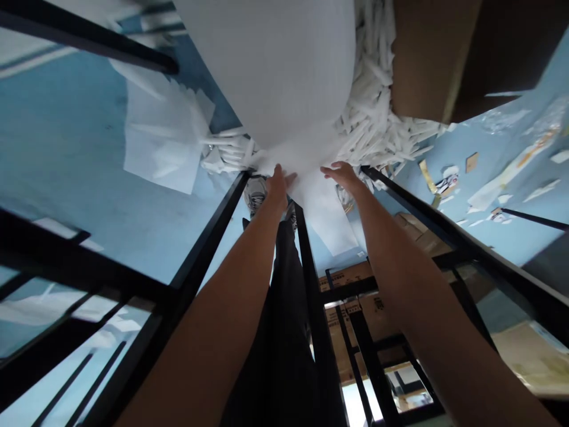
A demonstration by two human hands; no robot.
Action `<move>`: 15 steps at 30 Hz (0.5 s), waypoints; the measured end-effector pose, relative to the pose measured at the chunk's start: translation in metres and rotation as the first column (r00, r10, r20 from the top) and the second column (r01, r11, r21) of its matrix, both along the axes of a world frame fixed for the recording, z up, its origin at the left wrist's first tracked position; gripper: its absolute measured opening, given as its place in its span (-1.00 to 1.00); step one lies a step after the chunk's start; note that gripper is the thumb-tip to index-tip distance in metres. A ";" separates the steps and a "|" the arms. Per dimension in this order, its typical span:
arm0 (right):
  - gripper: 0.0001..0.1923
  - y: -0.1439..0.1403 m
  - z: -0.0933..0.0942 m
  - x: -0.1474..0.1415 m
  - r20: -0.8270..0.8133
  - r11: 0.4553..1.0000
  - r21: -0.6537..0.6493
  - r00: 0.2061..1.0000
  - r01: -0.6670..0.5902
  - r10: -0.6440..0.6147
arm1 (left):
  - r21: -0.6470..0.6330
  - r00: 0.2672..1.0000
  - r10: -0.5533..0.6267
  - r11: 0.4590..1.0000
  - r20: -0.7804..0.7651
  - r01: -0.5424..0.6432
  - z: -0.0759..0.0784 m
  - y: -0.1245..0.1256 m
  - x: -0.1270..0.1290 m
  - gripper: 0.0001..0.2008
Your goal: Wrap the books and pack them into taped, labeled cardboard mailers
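Both arms reach down toward a blurred white sheet [306, 160], which looks like thin packing foam. My left hand [278, 182] is at its left edge, with thumb and a finger apart. My right hand [342, 174] is opposite, its fingers stretched out toward the sheet. Neither hand visibly grips anything; whether the fingertips touch the sheet is unclear. Beyond the hands is a large, smooth white foam piece [284, 65]. A heap of white foam strips [377, 127] spreads beside it, with more strips [229, 148] near my left hand.
Black metal bars [213, 228] run along both sides of my legs. A brown cardboard box [433, 59] is at the upper right. White sheets [164, 130] and scraps litter the blue floor [66, 136]. My shoe [255, 193] shows below the left hand. More cardboard [355, 276] lies behind bars.
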State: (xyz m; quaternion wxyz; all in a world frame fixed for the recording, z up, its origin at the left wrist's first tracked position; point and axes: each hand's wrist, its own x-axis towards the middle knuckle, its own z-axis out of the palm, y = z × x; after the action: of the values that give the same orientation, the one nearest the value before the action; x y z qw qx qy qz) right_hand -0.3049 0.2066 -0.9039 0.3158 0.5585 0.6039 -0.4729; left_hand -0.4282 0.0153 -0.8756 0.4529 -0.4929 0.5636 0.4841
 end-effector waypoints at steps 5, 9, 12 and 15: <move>-0.69 0.002 0.081 -0.032 -0.117 0.987 -0.060 0.981 0.147 -0.153 | 0.156 1.000 0.007 0.988 0.022 -0.010 0.076 0.017 -0.025 -0.88; -0.21 0.014 0.145 -0.057 -0.064 0.976 0.098 0.980 0.194 -0.188 | 0.159 0.998 0.026 0.987 0.049 -0.033 0.130 0.019 -0.037 -0.87; -0.18 0.018 0.189 -0.067 -0.115 0.978 -0.028 0.971 0.209 -0.210 | 0.139 0.998 0.009 0.990 0.061 -0.018 0.164 0.012 -0.042 -0.83; -0.47 0.013 0.232 -0.071 -0.244 0.960 -0.206 0.940 0.189 -0.237 | 0.092 0.995 -0.057 0.995 0.076 0.050 0.200 0.001 -0.039 -0.78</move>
State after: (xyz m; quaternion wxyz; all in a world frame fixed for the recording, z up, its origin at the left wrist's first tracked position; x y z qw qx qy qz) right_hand -0.3762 0.2201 -0.6715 0.2273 0.5213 0.5316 -0.6277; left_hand -0.4668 0.0161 -0.6752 0.5093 -0.4756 0.5358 0.4769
